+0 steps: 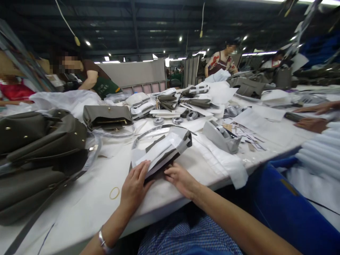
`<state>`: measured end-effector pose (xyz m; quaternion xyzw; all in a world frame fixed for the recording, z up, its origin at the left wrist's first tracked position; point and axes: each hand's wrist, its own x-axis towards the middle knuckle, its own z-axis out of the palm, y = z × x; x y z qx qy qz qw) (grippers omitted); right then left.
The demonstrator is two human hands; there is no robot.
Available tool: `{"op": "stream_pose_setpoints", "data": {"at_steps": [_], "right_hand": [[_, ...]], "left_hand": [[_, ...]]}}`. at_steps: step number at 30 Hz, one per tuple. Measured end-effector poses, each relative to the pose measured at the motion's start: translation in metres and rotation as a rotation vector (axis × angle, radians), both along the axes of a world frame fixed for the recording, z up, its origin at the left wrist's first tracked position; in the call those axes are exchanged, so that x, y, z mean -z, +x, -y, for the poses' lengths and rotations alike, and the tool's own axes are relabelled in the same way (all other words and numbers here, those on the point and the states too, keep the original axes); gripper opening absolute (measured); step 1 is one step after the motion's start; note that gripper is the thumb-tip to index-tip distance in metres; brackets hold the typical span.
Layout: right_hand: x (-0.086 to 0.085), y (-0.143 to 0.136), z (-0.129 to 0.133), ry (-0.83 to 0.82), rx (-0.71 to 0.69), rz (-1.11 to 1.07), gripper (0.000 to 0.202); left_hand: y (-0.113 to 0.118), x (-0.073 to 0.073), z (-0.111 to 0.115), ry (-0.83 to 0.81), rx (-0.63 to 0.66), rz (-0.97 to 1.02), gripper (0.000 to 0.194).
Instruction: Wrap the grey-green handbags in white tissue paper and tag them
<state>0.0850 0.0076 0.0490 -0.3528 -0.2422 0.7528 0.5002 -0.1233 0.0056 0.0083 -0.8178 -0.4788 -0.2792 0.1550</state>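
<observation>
A dark grey-green handbag (166, 148) lies near the table's front edge, with white wrapping over its upper side and a wrapped strap looping behind it. My left hand (135, 182) grips the bag's near left end, fingers on the white wrapping and thumb beneath. At the bag's lower right side is my right hand (180, 179), its fingers curled at the edge; what its fingertips hold, if anything, is hidden. A yellow rubber band (114, 193) lies left of my left hand.
Dark handbags (39, 152) are piled at the left, with another bag (107, 117) behind. A tape dispenser (221, 136) and paper tags (248, 134) lie to the right. A blue bin (281, 209) holds white rolls. Another person's hands (313, 124) are at the far right.
</observation>
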Motion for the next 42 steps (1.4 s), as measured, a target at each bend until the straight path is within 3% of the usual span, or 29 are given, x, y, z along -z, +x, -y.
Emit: {"op": "stream_pose_setpoints", "data": {"at_steps": [4,6,8,11,14,16,19,26,32,36,40,42], "right_hand": [[-0.010,0.001,0.002,0.156,-0.102,0.037,0.045],[-0.010,0.015,-0.001,0.271,-0.184,0.213,0.045],[-0.008,0.042,-0.007,0.495,-0.180,0.560,0.042],[-0.002,0.101,-0.021,0.876,0.047,1.254,0.029],[0.007,0.157,-0.035,0.912,0.120,1.825,0.032],[0.014,0.180,-0.041,0.862,0.081,2.007,0.029],[0.022,0.191,-0.048,0.841,0.060,2.041,0.017],[0.024,0.179,-0.057,0.843,0.066,2.073,0.021],[0.027,0.186,-0.060,0.721,0.099,2.114,0.019],[0.021,0.185,-0.066,0.708,0.102,2.096,0.018],[0.011,0.163,-0.052,0.772,0.057,2.018,0.018],[0.007,0.147,-0.034,0.837,-0.046,1.947,0.015]], "left_hand": [[-0.002,0.006,-0.001,0.070,-0.070,0.013,0.078],[-0.003,0.006,-0.002,0.081,-0.097,0.032,0.074],[-0.005,0.005,-0.003,0.089,-0.116,0.052,0.069],[-0.007,0.004,-0.003,0.094,-0.135,0.085,0.065],[-0.007,0.004,-0.002,0.082,-0.152,0.133,0.064],[-0.007,0.005,-0.002,0.065,-0.167,0.162,0.063],[-0.007,0.005,-0.003,0.052,-0.172,0.180,0.063],[-0.008,0.005,-0.003,0.053,-0.180,0.180,0.062],[-0.009,0.007,-0.004,0.044,-0.197,0.202,0.062],[-0.009,0.006,-0.004,0.048,-0.188,0.200,0.061],[-0.008,0.004,-0.004,0.041,-0.182,0.220,0.060],[-0.008,0.002,-0.004,0.036,-0.186,0.235,0.059]]}}
